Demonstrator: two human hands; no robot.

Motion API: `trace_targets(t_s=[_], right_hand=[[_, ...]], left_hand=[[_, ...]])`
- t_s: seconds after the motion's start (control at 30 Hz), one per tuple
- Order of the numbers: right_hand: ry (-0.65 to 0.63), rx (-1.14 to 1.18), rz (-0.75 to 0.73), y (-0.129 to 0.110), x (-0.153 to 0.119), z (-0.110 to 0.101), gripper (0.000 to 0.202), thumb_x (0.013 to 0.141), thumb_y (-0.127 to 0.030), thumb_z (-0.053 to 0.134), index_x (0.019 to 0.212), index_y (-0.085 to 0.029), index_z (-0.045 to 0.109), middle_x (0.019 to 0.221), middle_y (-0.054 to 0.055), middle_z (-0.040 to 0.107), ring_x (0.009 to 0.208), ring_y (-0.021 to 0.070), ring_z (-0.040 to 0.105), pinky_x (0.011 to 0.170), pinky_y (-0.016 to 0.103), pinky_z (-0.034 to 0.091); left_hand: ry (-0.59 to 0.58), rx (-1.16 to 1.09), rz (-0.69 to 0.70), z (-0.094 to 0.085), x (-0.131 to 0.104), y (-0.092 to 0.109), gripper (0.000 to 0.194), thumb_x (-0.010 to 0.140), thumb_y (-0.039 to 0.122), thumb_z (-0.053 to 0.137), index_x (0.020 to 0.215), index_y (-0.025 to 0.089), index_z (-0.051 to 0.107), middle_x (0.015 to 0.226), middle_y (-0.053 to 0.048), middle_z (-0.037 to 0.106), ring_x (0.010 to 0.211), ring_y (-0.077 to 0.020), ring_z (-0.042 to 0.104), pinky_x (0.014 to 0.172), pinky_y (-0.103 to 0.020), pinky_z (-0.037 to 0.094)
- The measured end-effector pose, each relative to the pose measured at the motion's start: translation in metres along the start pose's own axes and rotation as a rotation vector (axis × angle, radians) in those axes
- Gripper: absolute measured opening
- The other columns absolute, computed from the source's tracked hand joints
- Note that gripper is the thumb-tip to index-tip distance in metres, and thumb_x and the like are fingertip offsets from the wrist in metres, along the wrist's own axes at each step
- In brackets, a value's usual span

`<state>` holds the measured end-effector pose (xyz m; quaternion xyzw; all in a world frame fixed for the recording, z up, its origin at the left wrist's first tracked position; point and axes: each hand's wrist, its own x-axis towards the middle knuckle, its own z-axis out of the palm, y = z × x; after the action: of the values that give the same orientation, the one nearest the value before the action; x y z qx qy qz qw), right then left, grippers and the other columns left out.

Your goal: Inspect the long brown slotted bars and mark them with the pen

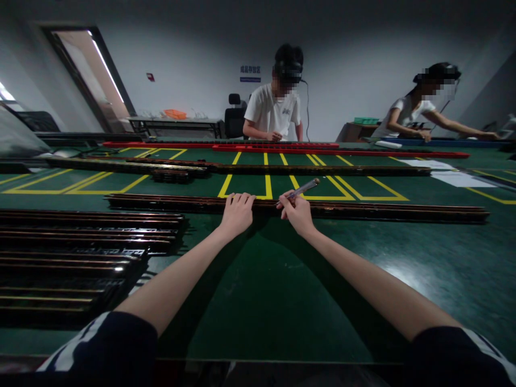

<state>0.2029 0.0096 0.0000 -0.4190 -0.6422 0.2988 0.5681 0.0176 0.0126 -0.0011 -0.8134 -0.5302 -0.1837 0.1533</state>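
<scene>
A long dark strip (382,211) with thin coppery lines lies crosswise on the green table in front of me. My left hand (237,212) is on this strip left of its middle, palm down, fingers curled over it. Just to the right, my right hand (296,210) grips a screwdriver (305,188) with a clear handle. The handle slants up to the right, and its lower end points down at the strip. Whether the tip touches the strip is hard to make out.
Several similar dark strips (80,236) lie stacked at left. Farther back are another long strip (322,170), yellow tape lines, red trays (282,148) and white papers (463,178). Across the table stand one person (274,110) and, at right, another (403,115).
</scene>
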Motion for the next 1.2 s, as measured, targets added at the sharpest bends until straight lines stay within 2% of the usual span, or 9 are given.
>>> trace_targets(t_s=[0.2, 0.3, 0.57, 0.8, 0.93, 1.2], right_hand=[[-0.065, -0.017, -0.006, 0.0014, -0.0003, -0.0020, 0.044, 0.079, -0.062, 0.056, 0.079, -0.018, 0.056, 0.072, 0.004, 0.065, 0.045, 0.0097, 0.055, 0.041, 0.023, 0.046], [-0.047, -0.014, 0.002, -0.0003, -0.0005, -0.0019, 0.045, 0.078, -0.063, 0.056, 0.078, -0.018, 0.056, 0.072, 0.004, 0.065, 0.045, 0.0100, 0.055, 0.041, 0.024, 0.046], [0.038, 0.047, 0.024, 0.0010, 0.0003, -0.0005, 0.044, 0.078, -0.061, 0.058, 0.075, -0.018, 0.054, 0.064, 0.001, 0.061, 0.041, 0.0091, 0.053, 0.037, 0.022, 0.042], [0.036, 0.038, 0.026, 0.0016, -0.0001, -0.0022, 0.043, 0.079, -0.061, 0.057, 0.076, -0.018, 0.054, 0.065, 0.001, 0.061, 0.042, 0.0092, 0.053, 0.038, 0.022, 0.043], [0.033, 0.045, 0.022, 0.0011, -0.0005, -0.0029, 0.044, 0.078, -0.062, 0.057, 0.076, -0.018, 0.054, 0.065, 0.001, 0.060, 0.043, 0.0093, 0.053, 0.038, 0.022, 0.043], [0.079, 0.028, 0.043, 0.0016, 0.0001, -0.0032, 0.045, 0.077, -0.064, 0.057, 0.074, -0.019, 0.053, 0.063, 0.000, 0.059, 0.041, 0.0100, 0.052, 0.038, 0.023, 0.042]], left_hand=[[-0.023, -0.030, -0.007, -0.0028, 0.0004, 0.0023, 0.047, 0.085, 0.007, 0.034, 0.126, 0.014, 0.056, 0.127, -0.013, 0.060, 0.120, -0.0276, 0.051, 0.108, -0.049, 0.032], [-0.032, -0.047, 0.001, -0.0032, 0.0011, 0.0026, 0.049, 0.084, 0.006, 0.035, 0.127, 0.017, 0.055, 0.127, -0.012, 0.061, 0.121, -0.0272, 0.050, 0.109, -0.051, 0.030], [-0.009, -0.037, 0.018, -0.0005, 0.0015, 0.0016, 0.049, 0.082, 0.003, 0.037, 0.125, 0.015, 0.056, 0.127, -0.011, 0.061, 0.123, -0.0259, 0.050, 0.110, -0.049, 0.028], [-0.025, -0.144, 0.006, -0.0013, 0.0029, -0.0034, 0.051, 0.080, 0.001, 0.034, 0.125, 0.012, 0.056, 0.127, -0.010, 0.062, 0.121, -0.0218, 0.052, 0.111, -0.044, 0.030], [-0.052, -0.194, 0.006, -0.0025, 0.0036, -0.0052, 0.047, 0.083, 0.009, 0.037, 0.127, 0.014, 0.054, 0.127, -0.010, 0.061, 0.121, -0.0216, 0.052, 0.110, -0.042, 0.031], [-0.055, -0.149, 0.005, -0.0026, 0.0041, -0.0018, 0.038, 0.090, 0.033, 0.043, 0.123, 0.016, 0.054, 0.123, -0.011, 0.062, 0.116, -0.0255, 0.054, 0.103, -0.044, 0.034]])
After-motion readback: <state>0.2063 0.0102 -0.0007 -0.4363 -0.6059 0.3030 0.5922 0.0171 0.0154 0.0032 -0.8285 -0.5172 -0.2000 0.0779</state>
